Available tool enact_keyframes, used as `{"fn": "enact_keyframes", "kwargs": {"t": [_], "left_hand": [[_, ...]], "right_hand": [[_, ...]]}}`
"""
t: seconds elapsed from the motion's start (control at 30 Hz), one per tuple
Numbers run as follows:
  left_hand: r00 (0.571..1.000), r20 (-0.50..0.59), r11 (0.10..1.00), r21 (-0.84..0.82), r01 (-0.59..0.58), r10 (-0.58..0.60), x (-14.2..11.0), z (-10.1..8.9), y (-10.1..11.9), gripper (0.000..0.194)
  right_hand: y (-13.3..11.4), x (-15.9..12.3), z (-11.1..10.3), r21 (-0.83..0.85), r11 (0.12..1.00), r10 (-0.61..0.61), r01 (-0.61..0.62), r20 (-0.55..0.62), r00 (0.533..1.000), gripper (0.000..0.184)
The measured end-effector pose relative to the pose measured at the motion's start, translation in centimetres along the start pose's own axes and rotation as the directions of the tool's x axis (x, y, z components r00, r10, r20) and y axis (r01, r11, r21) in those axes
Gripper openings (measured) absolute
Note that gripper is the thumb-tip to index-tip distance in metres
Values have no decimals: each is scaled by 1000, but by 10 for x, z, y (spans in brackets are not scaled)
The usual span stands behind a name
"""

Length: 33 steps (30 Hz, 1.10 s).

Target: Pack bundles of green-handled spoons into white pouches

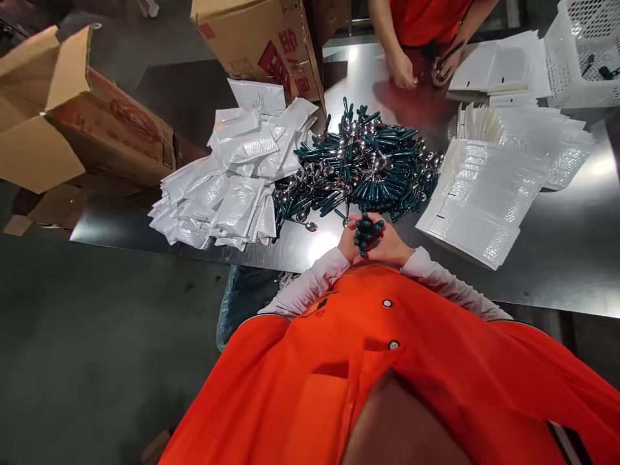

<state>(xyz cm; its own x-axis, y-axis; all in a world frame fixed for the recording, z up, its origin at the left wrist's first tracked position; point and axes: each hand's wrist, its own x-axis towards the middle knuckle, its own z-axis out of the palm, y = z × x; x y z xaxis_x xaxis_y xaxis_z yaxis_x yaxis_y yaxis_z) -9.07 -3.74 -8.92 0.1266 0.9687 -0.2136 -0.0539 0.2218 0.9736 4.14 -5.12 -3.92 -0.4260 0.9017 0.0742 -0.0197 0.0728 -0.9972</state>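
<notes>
Close to my body at the table's front edge, my left hand (347,243) and my right hand (391,244) are closed around a bunch of spoons (367,231). Their dark green handle ends point up towards me, while the bowls are hidden. Just beyond my hands spreads a large heap of loose spoons (372,161) with green handles and shiny metal bowls. Left of the heap lies a pile of filled white padded envelopes (242,200). On the right is a stack of flat white padded envelopes (477,194).
A metal table (557,258) carries everything. At the back stands a cardboard box (256,39); an open carton (111,123) is at the left. Across the table, a co-worker's hands (426,71) are near a white perforated basket (564,71). A blue-lined container (242,297) sits below the table edge.
</notes>
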Motion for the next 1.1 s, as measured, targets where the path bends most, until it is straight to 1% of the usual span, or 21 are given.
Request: {"fn": "enact_keyframes", "kwargs": {"t": [0.17, 0.27, 0.33, 0.4, 0.43, 0.5, 0.57, 0.6, 0.67, 0.73, 0.87, 0.97, 1.1], "left_hand": [[1000, -6, 995, 98, -23, 24, -1, -2, -4, 22], [997, 7, 983, 171, -75, 75, -1, -2, -7, 20], [992, 37, 958, 259, -124, 119, 0, -2, -10, 16], [984, 83, 919, 354, -175, 155, 0, -3, -12, 14], [981, 102, 902, 385, -193, 167, 0, -3, -14, 14], [975, 121, 874, 433, -222, 187, 1, -7, -18, 21], [968, 133, 830, 498, -252, 214, 2, -11, -24, 27], [962, 144, 795, 541, -273, 232, 2, -13, -27, 28], [948, 171, 724, 614, -314, 267, 3, -17, -32, 29], [940, 180, 691, 641, -335, 289, 4, -19, -37, 27], [935, 159, 702, 624, -343, 316, 4, -18, -40, 22], [938, 157, 738, 582, -341, 310, 2, -17, -37, 21], [946, 142, 770, 552, -319, 291, -1, -17, -32, 19]], "right_hand": [[-3, -1, 0, 8, 1000, -9, 9, -9, 1000, 76], [-3, -2, 0, 5, 1000, -7, 7, -9, 1000, 75], [-2, -3, 0, -11, 1000, 10, -10, 0, 1000, 77], [1, -2, -3, -18, 1000, 21, -21, 16, 1000, 83], [3, -1, -5, -9, 1000, 17, -17, 16, 1000, 90], [8, 3, -11, 27, 1000, -15, 16, -18, 1000, 107], [14, 6, -19, 53, 997, -55, 58, -58, 997, 119], [16, 7, -23, 54, 996, -71, 75, -65, 995, 121], [20, 8, -28, 31, 996, -86, 88, -40, 995, 122], [23, 7, -30, -8, 997, -81, 81, 3, 997, 123], [24, 2, -24, -68, 997, -18, 21, 48, 999, 124], [25, 0, -18, -66, 998, 24, -20, 56, 998, 126], [27, -1, -15, -50, 998, 44, -41, 65, 997, 126]]}}
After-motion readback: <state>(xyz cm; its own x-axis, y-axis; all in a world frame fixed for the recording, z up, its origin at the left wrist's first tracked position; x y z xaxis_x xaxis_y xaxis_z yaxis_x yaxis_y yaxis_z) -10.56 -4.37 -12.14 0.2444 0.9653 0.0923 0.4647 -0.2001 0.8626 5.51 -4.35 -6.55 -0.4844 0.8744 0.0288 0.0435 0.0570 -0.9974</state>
